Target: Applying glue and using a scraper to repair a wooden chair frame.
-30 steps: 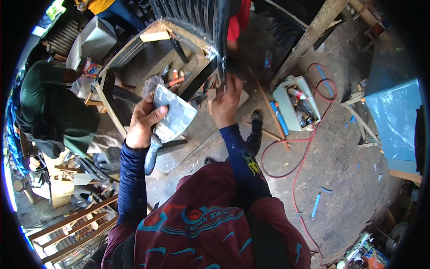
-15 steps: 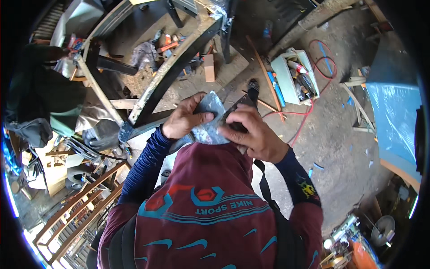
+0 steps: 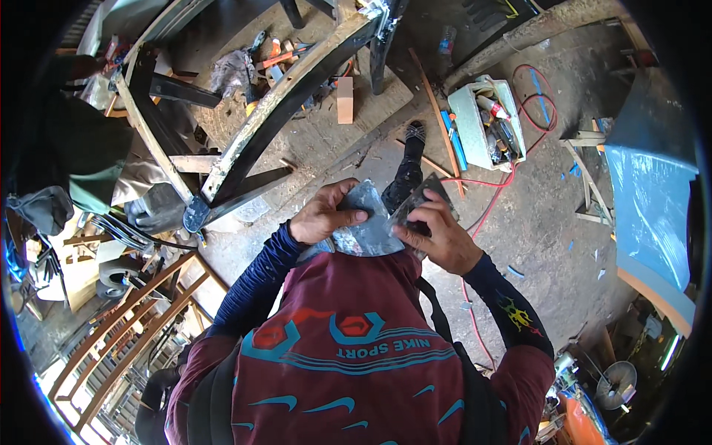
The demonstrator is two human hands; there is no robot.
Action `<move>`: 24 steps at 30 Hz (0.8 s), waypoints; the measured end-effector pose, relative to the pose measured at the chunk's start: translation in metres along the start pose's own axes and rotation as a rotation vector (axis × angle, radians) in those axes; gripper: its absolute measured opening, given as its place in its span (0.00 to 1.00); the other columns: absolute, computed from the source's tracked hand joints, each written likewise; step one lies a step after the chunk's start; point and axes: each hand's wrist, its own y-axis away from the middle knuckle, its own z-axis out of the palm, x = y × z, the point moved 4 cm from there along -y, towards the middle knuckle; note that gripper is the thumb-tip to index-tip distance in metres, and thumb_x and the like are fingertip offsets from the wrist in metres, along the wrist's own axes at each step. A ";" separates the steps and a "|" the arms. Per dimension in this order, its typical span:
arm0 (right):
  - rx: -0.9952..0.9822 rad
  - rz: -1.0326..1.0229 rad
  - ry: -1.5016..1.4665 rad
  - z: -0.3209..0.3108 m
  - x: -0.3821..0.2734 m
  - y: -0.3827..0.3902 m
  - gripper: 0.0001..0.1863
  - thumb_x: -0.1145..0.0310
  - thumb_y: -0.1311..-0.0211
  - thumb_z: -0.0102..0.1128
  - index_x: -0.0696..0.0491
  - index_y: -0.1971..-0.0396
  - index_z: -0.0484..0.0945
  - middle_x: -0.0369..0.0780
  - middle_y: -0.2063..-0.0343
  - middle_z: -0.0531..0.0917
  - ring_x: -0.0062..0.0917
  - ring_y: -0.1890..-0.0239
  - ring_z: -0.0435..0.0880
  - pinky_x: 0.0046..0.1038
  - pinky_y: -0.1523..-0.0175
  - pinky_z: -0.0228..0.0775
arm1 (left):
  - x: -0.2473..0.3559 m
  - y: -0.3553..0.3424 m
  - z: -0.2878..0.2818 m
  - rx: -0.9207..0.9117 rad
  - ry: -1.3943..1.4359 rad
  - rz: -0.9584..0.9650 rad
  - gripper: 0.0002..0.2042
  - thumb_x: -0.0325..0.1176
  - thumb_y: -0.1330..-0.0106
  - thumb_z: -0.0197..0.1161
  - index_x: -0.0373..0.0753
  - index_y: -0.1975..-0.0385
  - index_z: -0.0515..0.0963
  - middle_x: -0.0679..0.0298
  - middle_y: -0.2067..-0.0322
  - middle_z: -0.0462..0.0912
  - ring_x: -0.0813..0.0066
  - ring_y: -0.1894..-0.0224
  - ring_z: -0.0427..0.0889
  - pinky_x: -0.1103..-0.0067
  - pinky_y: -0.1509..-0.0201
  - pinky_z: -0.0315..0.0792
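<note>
In front of my chest, my left hand (image 3: pixel 326 215) is closed on a flat grey plate (image 3: pixel 367 231) with pale smears on its face, the thumb lying across its top. My right hand (image 3: pixel 441 236) grips a thin, dark flat scraper (image 3: pixel 404 213), its fingers bent over the face. The scraper sits close beside the plate's right edge; whether they touch, I cannot tell. Part of the scraper is hidden behind my fingers.
Ahead on the left stands a curved wooden frame (image 3: pixel 271 96) with dark sides. A white box of tools (image 3: pixel 467 119) and a red hose (image 3: pixel 489 211) lie on the floor ahead right. A blue-covered piece (image 3: pixel 649 200) stands at the right. My leg (image 3: pixel 408 174) extends forward.
The scraper in my right hand has moved right, away from the middle of the plate. More of my leg shows, and the whole view has shifted a little.
</note>
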 end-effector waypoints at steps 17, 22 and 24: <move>0.228 0.595 -0.607 0.002 -0.012 -0.051 0.23 0.65 0.28 0.58 0.59 0.38 0.72 0.42 0.63 0.83 0.29 0.61 0.83 0.29 0.52 0.75 | 0.063 0.024 -0.043 0.101 -0.034 0.285 0.19 0.30 0.31 0.67 0.35 0.44 0.73 0.70 0.57 0.82 0.82 0.53 0.78 0.81 0.46 0.72; 0.599 0.474 -1.318 -0.010 0.016 -0.099 0.40 0.45 0.28 0.55 0.54 0.26 0.57 0.31 0.70 0.78 0.12 0.72 0.74 0.15 0.67 0.65 | 0.051 0.020 0.003 -0.278 0.143 0.174 0.21 0.36 0.32 0.69 0.35 0.44 0.73 0.70 0.56 0.81 0.82 0.52 0.77 0.80 0.45 0.72; 0.439 0.468 -0.784 -0.004 0.007 -0.119 0.46 0.42 0.33 0.59 0.57 0.26 0.54 0.33 0.69 0.79 0.15 0.70 0.74 0.17 0.62 0.66 | 0.049 0.016 0.009 -0.293 0.277 0.215 0.19 0.35 0.33 0.69 0.35 0.47 0.74 0.70 0.57 0.81 0.83 0.52 0.77 0.81 0.46 0.72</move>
